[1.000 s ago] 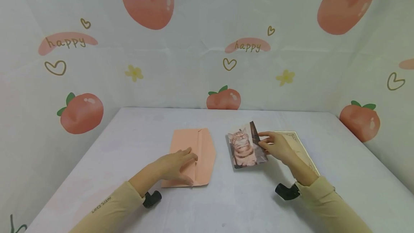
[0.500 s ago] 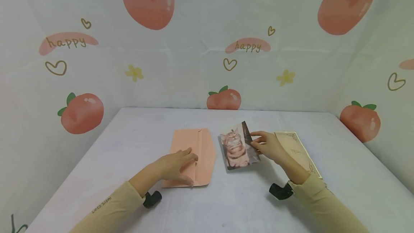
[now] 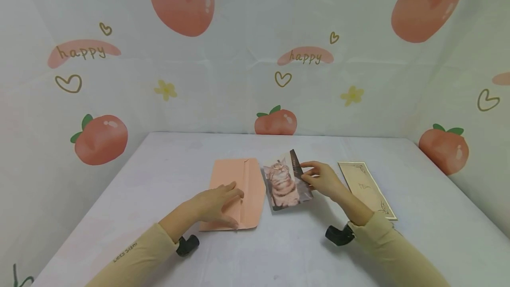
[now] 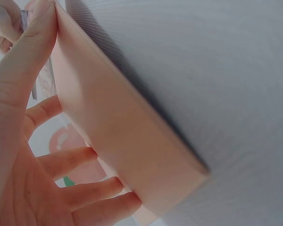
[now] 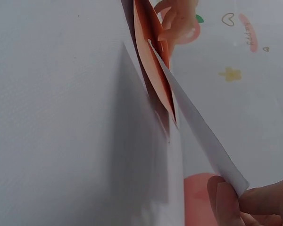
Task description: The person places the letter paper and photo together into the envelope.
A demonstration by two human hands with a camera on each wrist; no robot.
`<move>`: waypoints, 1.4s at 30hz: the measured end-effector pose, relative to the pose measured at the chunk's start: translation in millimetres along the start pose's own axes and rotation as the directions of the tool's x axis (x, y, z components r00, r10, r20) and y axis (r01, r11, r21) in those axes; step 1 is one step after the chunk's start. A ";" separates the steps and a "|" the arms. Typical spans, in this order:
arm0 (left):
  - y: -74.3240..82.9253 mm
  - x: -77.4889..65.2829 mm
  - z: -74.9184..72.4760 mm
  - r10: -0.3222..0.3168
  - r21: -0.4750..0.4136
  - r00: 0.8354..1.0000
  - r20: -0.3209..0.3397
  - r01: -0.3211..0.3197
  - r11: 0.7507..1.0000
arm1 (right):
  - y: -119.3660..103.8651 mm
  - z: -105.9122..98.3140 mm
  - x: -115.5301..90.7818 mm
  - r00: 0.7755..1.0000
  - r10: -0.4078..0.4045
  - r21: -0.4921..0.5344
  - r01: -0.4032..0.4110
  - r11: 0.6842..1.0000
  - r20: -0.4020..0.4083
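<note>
A peach paper envelope [image 3: 254, 189] lies at the middle left of the table, its flap towards the right. My left hand [image 3: 215, 203] holds it, thumb at the near edge and fingers spread over the top. The right wrist view shows the envelope's mouth [image 5: 153, 70] gaping. My right hand [image 3: 324, 181] pinches the right edge of a card with a cat picture [image 3: 282, 183], tilted above the table just right of the envelope. From the right wrist, the card [image 5: 198, 125] appears edge-on, its far end near the gaping mouth; whether it touches is unclear.
A cream card with a dark ornamental border [image 3: 366, 189] lies flat right of my right forearm. The white table [image 3: 255, 260] meets a fruit-printed backdrop [image 3: 223, 96] at the back. Black wrist-worn pieces hang below both cuffs.
My right hand has carried the cat card leftwards, up to the envelope's flap side. More of the cream card shows behind it. My left hand and the envelope have stayed put.
</note>
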State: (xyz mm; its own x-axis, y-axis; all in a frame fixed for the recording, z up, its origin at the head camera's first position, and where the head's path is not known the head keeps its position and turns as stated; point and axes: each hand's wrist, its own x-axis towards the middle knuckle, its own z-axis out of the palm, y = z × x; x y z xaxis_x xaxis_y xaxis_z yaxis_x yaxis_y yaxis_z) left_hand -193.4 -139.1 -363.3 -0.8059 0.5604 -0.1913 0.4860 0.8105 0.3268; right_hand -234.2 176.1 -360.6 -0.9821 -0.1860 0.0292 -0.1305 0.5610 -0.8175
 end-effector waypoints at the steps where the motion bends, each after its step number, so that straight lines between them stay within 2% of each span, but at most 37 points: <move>1: 0.1 0.0 -0.1 -0.002 0.003 1.000 0.001 0.002 1.000 | -0.6 1.0 0.3 1.000 -0.006 0.002 0.006 1.000 0.001; 22: -0.5 1.1 0.6 -0.008 0.009 1.000 0.008 0.008 1.000 | -2.6 22.2 9.5 0.999 -0.032 0.000 0.032 0.999 0.031; 42: -1.0 1.0 0.7 -0.004 0.015 1.000 0.005 0.003 1.000 | -11.9 44.0 12.9 0.997 -0.018 0.013 0.017 1.000 0.069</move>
State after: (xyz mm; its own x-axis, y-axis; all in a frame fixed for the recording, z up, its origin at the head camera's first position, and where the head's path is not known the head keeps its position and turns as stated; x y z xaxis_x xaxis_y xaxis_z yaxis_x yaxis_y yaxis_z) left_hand -194.4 -139.3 -364.5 -0.8058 0.5583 -0.1972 0.4884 0.8150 0.3119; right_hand -239.4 131.6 -375.8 -0.9680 -0.2508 0.0039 -0.1451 0.5472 -0.8243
